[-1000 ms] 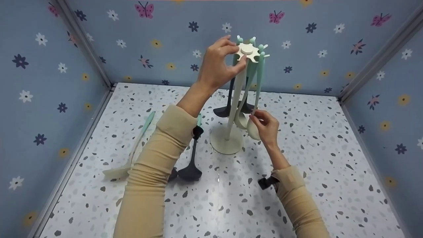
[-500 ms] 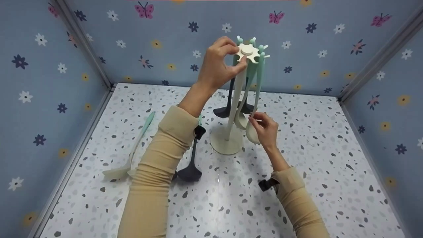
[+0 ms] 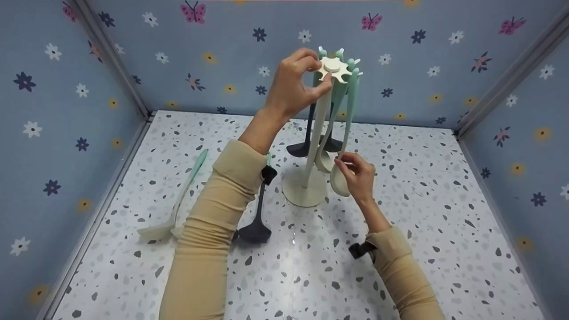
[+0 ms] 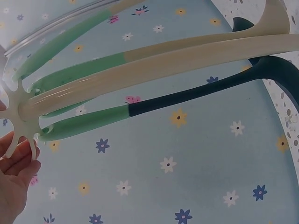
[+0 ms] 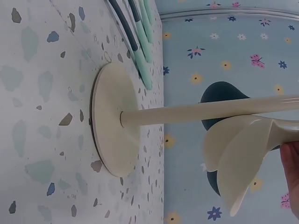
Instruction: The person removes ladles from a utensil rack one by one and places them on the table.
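Utensil stand (image 3: 293, 191), cream: one, upright on the speckled table (image 3: 444, 222), about midway between its left and right edges and nearer the back edge. Round base, single pole, notched top (image 3: 332, 66).

Left hand (image 3: 291, 82): thumb and fingers pinching the notched top at its left side.

Right hand (image 3: 361, 178): thumb and fingers pinching the neck of a cream spoon (image 3: 338, 181), mint-handled, its bowl hanging beside the pole, clear of the table. Its handle end meets the notched top (whether fully seated in a notch cannot be told).

Also hanging from the stand: one second cream utensil (image 3: 323, 163), beside the spoon; two dark utensils (image 3: 300, 150), farther toward the back edge.

Lying on the table: one cream turner (image 3: 156, 232), mint-handled, head toward the left edge, handle toward the back edge; one dark ladle (image 3: 255, 229), between turner and stand, handle partly covered by the left wrist; further pieces mostly hidden by the tan left sleeve (image 3: 202, 240).
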`<control>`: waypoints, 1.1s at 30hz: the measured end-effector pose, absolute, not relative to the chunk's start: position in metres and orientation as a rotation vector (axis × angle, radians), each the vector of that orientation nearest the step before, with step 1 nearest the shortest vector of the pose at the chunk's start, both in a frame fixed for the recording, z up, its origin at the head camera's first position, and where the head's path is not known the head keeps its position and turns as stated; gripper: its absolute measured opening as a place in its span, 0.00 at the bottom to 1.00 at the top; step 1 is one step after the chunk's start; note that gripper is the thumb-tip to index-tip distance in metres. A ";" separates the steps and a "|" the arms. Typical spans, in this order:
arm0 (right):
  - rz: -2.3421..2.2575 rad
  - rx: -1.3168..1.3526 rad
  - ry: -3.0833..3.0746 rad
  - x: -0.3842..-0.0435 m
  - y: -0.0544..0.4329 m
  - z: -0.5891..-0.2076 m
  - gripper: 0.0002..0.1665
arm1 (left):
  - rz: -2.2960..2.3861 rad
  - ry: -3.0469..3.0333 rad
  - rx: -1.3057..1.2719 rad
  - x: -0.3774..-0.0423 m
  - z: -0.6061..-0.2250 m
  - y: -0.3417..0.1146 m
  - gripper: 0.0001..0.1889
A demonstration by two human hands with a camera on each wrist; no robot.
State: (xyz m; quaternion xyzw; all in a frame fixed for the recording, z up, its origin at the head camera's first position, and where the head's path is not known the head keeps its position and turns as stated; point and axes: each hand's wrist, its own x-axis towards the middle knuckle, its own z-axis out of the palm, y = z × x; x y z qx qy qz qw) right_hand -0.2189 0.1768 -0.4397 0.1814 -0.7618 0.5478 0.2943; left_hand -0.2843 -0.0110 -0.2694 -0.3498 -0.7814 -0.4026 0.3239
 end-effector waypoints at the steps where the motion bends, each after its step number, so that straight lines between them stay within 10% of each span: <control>1: 1.463 0.475 -2.030 -0.218 0.177 -0.439 0.06 | -1.049 -2.052 -0.918 -0.284 -0.269 -0.011 0.13; 33: 1.247 0.129 -2.448 -0.200 0.229 -0.489 0.04 | -1.081 -2.031 -0.943 -0.287 -0.269 -0.012 0.13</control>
